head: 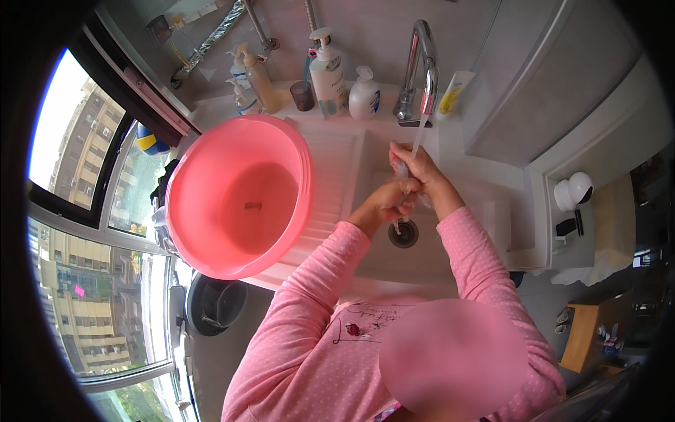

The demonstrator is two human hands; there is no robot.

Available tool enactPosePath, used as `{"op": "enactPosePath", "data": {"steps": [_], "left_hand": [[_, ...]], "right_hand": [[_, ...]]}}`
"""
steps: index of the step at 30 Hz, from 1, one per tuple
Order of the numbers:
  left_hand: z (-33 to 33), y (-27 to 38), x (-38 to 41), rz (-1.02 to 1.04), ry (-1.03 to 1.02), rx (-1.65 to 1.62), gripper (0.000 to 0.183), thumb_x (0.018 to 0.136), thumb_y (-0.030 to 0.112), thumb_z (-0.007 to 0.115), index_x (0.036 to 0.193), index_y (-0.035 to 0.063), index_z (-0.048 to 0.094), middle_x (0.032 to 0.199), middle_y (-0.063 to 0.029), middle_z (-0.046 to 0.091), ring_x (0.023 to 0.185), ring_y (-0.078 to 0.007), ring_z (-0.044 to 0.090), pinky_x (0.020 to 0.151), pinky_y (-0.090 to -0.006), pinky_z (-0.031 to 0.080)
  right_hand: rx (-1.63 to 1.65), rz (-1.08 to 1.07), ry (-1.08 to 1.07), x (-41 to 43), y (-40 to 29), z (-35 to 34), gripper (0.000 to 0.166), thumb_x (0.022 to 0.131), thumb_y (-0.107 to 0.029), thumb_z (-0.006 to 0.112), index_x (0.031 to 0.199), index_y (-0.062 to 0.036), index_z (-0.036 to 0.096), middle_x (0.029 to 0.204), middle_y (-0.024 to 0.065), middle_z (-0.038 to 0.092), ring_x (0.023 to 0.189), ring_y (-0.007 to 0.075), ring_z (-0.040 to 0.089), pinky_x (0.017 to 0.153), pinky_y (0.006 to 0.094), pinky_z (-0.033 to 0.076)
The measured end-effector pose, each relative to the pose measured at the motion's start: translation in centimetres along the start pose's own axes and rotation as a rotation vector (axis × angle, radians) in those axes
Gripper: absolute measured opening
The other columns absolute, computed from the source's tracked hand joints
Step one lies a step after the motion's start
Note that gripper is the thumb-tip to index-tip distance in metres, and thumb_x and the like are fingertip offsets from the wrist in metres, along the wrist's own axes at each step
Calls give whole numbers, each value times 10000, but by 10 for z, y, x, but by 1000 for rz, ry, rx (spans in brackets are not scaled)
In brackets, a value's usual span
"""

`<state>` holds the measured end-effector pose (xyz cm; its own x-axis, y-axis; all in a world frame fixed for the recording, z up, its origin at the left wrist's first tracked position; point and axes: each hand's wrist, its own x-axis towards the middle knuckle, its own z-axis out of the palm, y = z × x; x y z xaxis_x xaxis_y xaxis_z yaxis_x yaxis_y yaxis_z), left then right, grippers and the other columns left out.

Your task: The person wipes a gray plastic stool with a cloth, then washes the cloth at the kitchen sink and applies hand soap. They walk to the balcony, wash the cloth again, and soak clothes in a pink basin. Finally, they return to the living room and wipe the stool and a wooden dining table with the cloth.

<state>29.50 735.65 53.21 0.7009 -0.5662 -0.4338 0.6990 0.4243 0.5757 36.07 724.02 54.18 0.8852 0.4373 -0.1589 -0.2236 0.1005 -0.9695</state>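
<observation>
Under the running chrome faucet (430,68), my two hands are close together over the white sink basin (385,264). My right hand (421,164) is the farther one, its fingers curled, with the water stream (422,129) falling onto it. Nearer to me, my left hand (391,199) is also curled and touches the right hand near its wrist. Something whitish and wet shows between them; I cannot tell whether it is only water or a small item. Water drips toward the drain (403,233) below.
A large pink plastic basin (240,195) stands on the ribbed drainboard (329,174) at left. Along the back ledge are pump bottles (328,74), a white soap dispenser (364,95), a dark cup (302,96) and a yellow-and-white tube (455,93). A black bucket (216,303) sits below left.
</observation>
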Motion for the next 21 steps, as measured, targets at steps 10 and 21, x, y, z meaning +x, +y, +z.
{"op": "enactPosePath", "data": {"steps": [10, 21], "left_hand": [[-24, -33, 32, 651, 560, 920, 190, 826, 233, 602, 738, 70, 559, 568, -44, 496, 466, -125, 456, 363, -273, 311], [20, -19, 0, 130, -187, -476, 182, 896, 263, 545, 824, 99, 511, 674, -28, 487, 471, -75, 395, 354, -152, 251]], "right_hand": [[-806, -85, 309, 19, 30, 23, 433, 939, -387, 498, 716, -20, 557, 650, 54, 547, 573, 167, 565, 584, 299, 483], [581, -42, -200, -37, 8, 8, 551, 920, -405, 519, 1391, -168, 360, 1250, 88, 515, 1060, 199, 570, 744, 323, 543]]}}
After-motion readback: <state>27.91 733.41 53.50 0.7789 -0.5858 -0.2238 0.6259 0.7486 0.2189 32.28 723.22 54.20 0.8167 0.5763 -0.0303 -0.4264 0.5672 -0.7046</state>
